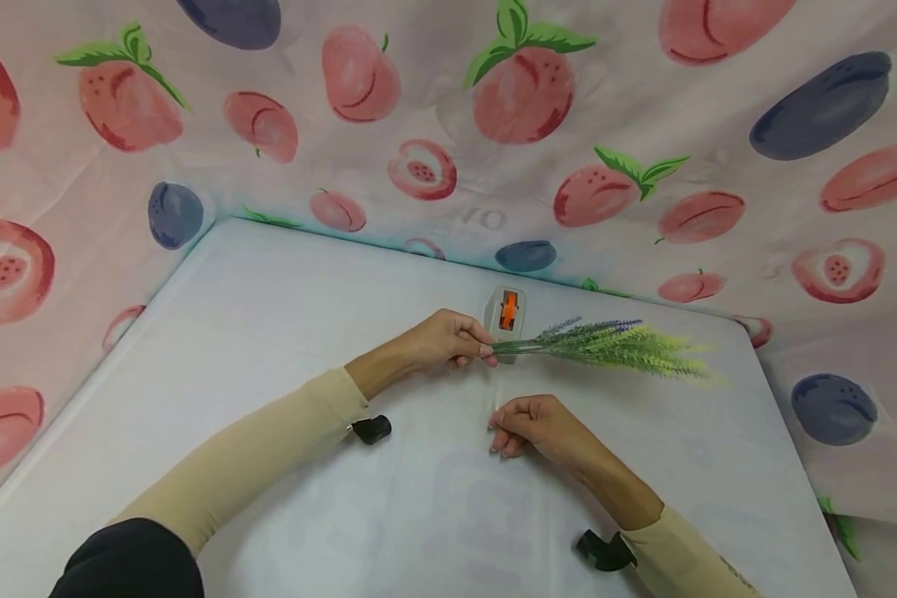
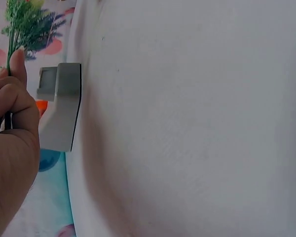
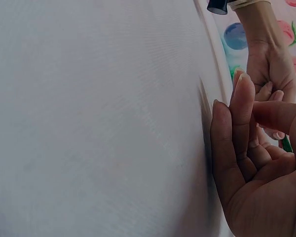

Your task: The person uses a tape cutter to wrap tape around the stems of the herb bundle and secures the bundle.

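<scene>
Left grip (image 1: 454,339): grasping the flower bunch (image 1: 616,347) by its green stems (image 1: 519,347) | bunch: above far part of table (image 1: 329,307), tips right, across near end of grey-and-orange dispenser (image 1: 508,311) | right grip (image 1: 541,425): nearer, fingers (image 3: 222,148) bent, cannot tell whether pinching anything

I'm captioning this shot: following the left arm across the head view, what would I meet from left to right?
Beige left sleeve → left hand → tape dispenser → flower heads.

Tape dispenser (image 1: 508,309) on table (image 1: 329,307) (partly behind stems (image 1: 521,347)).
</scene>
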Available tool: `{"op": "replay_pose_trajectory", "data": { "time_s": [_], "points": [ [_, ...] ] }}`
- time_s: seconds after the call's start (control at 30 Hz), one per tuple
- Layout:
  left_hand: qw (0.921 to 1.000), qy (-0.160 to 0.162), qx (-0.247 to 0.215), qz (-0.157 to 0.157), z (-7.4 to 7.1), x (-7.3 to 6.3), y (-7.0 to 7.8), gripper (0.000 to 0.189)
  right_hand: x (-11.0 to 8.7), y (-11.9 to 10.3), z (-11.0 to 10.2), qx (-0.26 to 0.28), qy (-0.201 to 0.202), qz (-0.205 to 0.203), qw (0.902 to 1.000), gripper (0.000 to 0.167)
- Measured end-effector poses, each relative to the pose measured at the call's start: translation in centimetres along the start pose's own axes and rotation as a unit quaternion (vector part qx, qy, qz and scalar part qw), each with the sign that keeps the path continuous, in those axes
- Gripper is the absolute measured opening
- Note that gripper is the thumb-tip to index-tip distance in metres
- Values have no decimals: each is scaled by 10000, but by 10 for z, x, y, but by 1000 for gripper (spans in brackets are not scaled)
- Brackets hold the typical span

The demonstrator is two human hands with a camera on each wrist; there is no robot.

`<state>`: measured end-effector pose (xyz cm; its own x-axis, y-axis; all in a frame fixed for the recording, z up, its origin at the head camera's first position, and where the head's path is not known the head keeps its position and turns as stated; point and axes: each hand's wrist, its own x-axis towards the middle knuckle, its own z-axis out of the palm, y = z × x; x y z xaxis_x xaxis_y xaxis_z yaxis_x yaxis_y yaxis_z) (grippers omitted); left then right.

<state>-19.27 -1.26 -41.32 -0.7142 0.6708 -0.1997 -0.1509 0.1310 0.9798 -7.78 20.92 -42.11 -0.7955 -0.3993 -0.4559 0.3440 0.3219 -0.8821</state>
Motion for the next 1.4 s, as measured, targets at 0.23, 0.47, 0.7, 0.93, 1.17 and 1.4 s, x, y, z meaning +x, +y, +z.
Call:
{"op": "replay_pose_trajectory", "data": {
  "time_s": [0.23,0.47,0.7,0.93,1.17,1.4],
  "points": [
    [9992,-288,290,15,-11,5,-4,16,0,0,0,-18,14,21,10000,29],
    [9987,-345,346,-165,-14,9,-5,18,1,0,0,4,19,-9,10000,28],
    [9982,-285,465,-230,-14,12,-6,21,1,-1,0,-13,22,7,10000,28],
    [9961,-319,669,-475,-15,13,-7,22,1,-2,-1,-106,40,-23,9999,27],
    [9947,-685,428,-629,-18,13,-6,23,1,-3,-1,-136,2,-56,9999,28],
    [9957,-563,413,-603,-20,17,-8,20,0,-3,-2,-206,13,-94,9997,28]
  ]
}}
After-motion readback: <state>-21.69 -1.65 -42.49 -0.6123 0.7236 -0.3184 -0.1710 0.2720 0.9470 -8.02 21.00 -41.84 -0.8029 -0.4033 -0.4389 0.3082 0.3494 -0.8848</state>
